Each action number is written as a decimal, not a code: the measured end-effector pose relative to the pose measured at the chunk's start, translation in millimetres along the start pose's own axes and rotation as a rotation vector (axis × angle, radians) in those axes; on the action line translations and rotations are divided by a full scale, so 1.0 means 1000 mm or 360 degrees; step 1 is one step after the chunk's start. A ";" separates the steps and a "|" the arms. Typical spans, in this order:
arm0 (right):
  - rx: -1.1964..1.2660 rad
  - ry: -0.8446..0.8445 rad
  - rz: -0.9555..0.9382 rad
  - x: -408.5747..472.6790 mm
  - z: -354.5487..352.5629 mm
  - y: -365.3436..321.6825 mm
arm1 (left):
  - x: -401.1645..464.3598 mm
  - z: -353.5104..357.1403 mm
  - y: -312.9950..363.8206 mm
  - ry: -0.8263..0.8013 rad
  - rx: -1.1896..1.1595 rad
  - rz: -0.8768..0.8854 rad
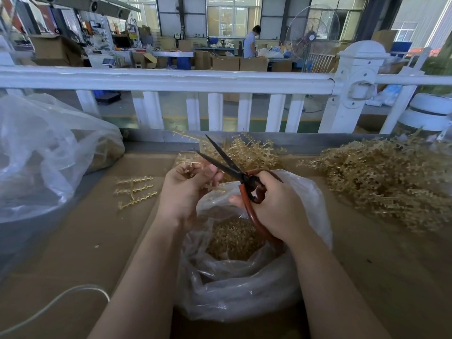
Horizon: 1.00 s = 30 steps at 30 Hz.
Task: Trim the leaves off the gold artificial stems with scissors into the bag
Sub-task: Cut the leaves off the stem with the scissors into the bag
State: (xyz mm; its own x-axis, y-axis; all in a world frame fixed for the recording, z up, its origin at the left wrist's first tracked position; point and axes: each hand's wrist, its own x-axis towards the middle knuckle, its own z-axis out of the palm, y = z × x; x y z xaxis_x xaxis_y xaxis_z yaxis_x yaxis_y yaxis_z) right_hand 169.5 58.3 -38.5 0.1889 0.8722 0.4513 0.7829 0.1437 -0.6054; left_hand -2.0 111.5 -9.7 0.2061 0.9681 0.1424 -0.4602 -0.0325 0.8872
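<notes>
Left hand pinches gold stem — scissors agape beside.

We find bare brown cardboard tabletop at eight o'clock, crossed only by a thin white cable. At ten o'clock a large crumpled clear plastic bag blocks passage, with a stripped gold plastic stem beside it. At two o'clock a heap of gold artificial stems bars the way. The white railing closes twelve o'clock.
</notes>
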 end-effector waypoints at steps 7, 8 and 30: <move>-0.0161 0.0032 -0.0064 -0.001 -0.002 0.002 | 0.003 -0.004 -0.004 -0.0196 0.0073 0.0214; -0.0164 0.0030 -0.0063 -0.001 -0.002 0.002 | 0.003 -0.005 -0.004 -0.0208 0.0076 0.0225; -0.0275 0.0110 -0.0047 -0.001 -0.003 0.004 | 0.005 -0.009 -0.005 -0.0205 0.0202 0.0361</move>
State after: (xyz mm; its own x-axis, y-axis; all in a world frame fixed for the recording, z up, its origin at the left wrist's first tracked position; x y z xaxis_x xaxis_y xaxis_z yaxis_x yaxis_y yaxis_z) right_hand 174.0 56.7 -39.9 0.2001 0.8336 0.5149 0.8778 0.0810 -0.4722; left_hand -6.3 118.2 -17.2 0.2222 0.8933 0.3907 -0.3971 -0.2831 0.8730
